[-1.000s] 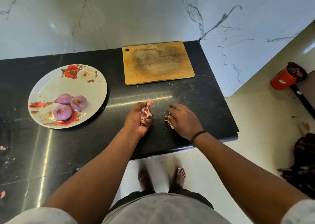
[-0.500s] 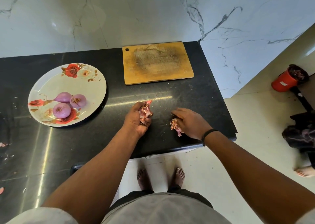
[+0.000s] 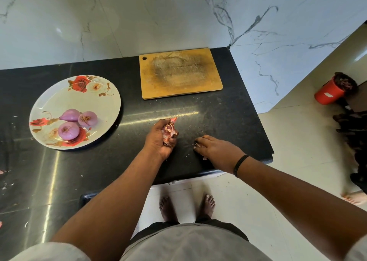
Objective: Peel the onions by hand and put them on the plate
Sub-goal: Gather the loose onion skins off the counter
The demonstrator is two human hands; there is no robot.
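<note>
Three peeled purple onions (image 3: 76,124) lie together on a white plate (image 3: 59,100) with red rose prints, at the left of the black counter. My left hand (image 3: 158,139) grips a bunch of pink onion skins (image 3: 169,130) near the counter's front middle. My right hand (image 3: 213,150) lies knuckles up on the counter to the right of it, fingers bent over small skin scraps (image 3: 198,144); another scrap (image 3: 204,158) shows under its palm.
A worn wooden cutting board (image 3: 179,73) lies at the back by the marble wall. The counter's front edge (image 3: 218,173) runs just below my hands. A red bin (image 3: 329,91) stands on the floor at right, beside another person's foot (image 3: 354,198).
My right hand slid right across the counter with skin scraps under its fingers, away from the left hand. The left hand kept its bunch of skins and barely moved.
</note>
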